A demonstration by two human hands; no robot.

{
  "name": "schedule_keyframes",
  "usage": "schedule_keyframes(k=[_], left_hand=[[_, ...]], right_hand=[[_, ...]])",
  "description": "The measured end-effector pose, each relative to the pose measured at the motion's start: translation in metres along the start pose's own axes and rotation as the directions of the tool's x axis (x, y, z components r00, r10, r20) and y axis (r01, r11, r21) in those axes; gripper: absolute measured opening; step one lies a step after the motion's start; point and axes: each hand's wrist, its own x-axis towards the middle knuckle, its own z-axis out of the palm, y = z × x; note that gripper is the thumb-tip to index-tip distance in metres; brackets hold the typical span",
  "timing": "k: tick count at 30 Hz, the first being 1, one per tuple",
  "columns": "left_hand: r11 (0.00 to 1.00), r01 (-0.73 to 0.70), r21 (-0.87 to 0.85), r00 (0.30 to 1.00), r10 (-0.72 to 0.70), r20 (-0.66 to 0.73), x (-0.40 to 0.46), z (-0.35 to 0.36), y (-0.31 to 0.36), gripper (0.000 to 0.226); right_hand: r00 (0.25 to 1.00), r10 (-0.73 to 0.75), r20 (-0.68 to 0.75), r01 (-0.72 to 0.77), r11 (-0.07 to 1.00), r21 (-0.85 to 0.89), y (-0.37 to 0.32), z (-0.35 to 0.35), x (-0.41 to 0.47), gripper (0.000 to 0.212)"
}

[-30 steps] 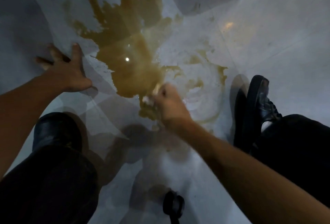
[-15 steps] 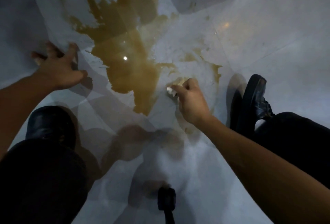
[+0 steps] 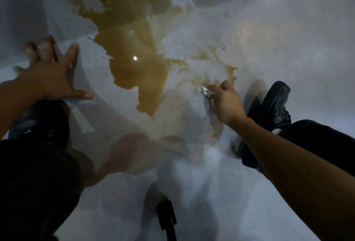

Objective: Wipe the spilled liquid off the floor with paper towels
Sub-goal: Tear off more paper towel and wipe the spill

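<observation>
A large brown spill [image 3: 132, 52] spreads over the pale tiled floor [image 3: 278, 29], with thin brown smears [image 3: 207, 58] to its right. My right hand [image 3: 225, 102] grips a wadded white paper towel [image 3: 206, 92] and presses it on the floor at the smears' lower edge. Most of the towel is hidden under the fingers. My left hand [image 3: 50, 73] rests flat on the floor left of the spill, fingers spread, holding nothing.
My black shoe [image 3: 272, 104] stands just right of the right hand. Another dark shoe and knee [image 3: 38, 123] sit below the left hand. A small black object [image 3: 166, 215] hangs at the bottom centre. Shadows cross the floor.
My right hand has swept the towel to the right, from the spill's lower tip over to the smears near my shoe. The left hand stayed planted on the floor.
</observation>
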Motion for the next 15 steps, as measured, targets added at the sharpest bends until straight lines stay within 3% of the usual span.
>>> schedule_keyframes(k=[1,4,6,8,10,11,12,15], left_hand=[[1.0,-0.011,-0.001,1.0,0.011,-0.023,0.001,0.001,0.0,0.153],[0.999,-0.025,-0.044,0.999,0.023,-0.037,0.007,0.005,-0.005,0.154],[0.999,-0.019,-0.035,0.999,0.017,-0.046,0.008,0.009,-0.007,0.154],[0.999,0.004,-0.041,0.999,-0.006,-0.049,0.009,0.01,-0.008,0.154],[0.999,0.007,-0.047,0.998,-0.01,-0.063,0.009,0.013,-0.009,0.154],[0.999,0.004,-0.037,0.998,-0.007,-0.064,0.009,0.014,-0.01,0.154],[1.0,-0.001,-0.025,0.998,-0.001,-0.062,0.01,0.014,-0.01,0.154],[0.999,0.019,-0.039,0.999,-0.02,-0.043,0.009,0.013,-0.008,0.154]], right_hand=[[1.0,-0.008,-0.001,0.008,1.0,0.015,-0.003,-0.005,0.0,0.033],[0.967,-0.147,0.206,0.149,0.989,0.01,-0.021,-0.001,-0.039,0.022],[0.879,-0.31,0.363,0.297,0.95,0.092,-0.022,0.01,-0.074,0.021],[0.788,-0.365,0.496,0.423,0.906,-0.006,-0.014,0.011,-0.088,0.022],[0.839,-0.339,0.425,0.389,0.92,-0.035,-0.004,0.005,-0.074,0.019],[0.897,-0.26,0.358,0.304,0.95,-0.072,0.001,0.0,-0.055,0.025],[0.92,-0.29,0.263,0.334,0.932,-0.143,0.006,-0.005,-0.035,0.031],[0.999,-0.038,0.027,0.038,0.999,-0.003,0.014,-0.02,0.035,0.029]])
